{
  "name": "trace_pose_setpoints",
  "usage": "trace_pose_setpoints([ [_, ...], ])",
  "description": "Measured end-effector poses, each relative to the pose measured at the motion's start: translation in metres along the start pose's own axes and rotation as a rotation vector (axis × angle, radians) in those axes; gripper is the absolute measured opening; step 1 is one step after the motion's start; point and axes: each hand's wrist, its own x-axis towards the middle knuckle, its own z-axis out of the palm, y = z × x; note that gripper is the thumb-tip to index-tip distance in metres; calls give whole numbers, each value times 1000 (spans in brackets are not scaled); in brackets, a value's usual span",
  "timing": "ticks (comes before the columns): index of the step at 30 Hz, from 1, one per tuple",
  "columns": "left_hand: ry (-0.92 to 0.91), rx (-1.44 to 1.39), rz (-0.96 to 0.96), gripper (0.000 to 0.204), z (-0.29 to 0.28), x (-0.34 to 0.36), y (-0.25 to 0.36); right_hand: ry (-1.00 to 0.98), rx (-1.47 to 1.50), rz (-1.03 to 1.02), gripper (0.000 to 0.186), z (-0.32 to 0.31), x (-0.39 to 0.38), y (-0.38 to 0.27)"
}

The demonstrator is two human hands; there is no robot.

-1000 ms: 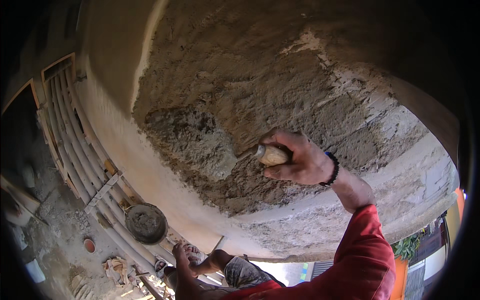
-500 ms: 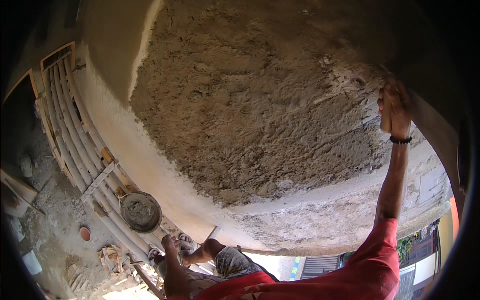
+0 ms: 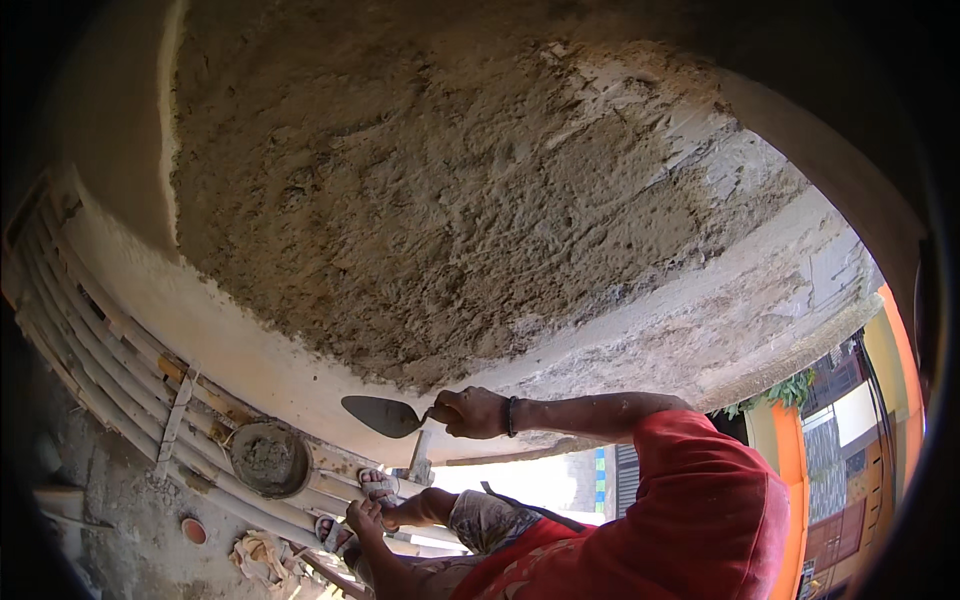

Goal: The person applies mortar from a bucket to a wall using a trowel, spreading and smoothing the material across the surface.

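My right hand (image 3: 470, 412) is closed round the handle of a pointed trowel (image 3: 382, 415). Its leaf-shaped blade points left, in front of the lower edge of the wall. Rough wet mortar (image 3: 430, 220) covers a wide patch of this wall. Down by my legs, my left hand (image 3: 366, 516) has its fingers curled in, and nothing shows sticking out of it. A round dark pan (image 3: 300, 466) with grey mortar (image 3: 268, 455) in it rests on the poles, left of my feet.
Bamboo poles (image 3: 130, 385) form a scaffold along the wall, with a wooden crosspiece (image 3: 175, 420) over them; my sandalled feet (image 3: 378, 486) stand on it. On the ground below lie a small reddish pot (image 3: 194, 530) and crumpled brown paper or sacking (image 3: 262, 558). Colourful buildings (image 3: 840, 470) stand at the right.
My right hand has come down from high on the wall at the right to near the pan, and the trowel blade now shows. The view has shifted to the right.
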Motion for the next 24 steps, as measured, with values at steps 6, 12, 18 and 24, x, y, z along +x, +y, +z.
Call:
trace_pose_setpoints([
  [6,34,-20,8,33,6,-18,-21,-305,-146,-75,41,84,-53,38],
  [12,123,7,3,34,-3,-23,-39,-259,-255,-60,34,120,-70,88],
  [18,103,61,-4,38,-11,-51,-24,-404,-272,-24,34,155,-97,146],
  [24,108,86,68,47,-2,-63,-4,-453,-117,204,37,182,-128,193],
])
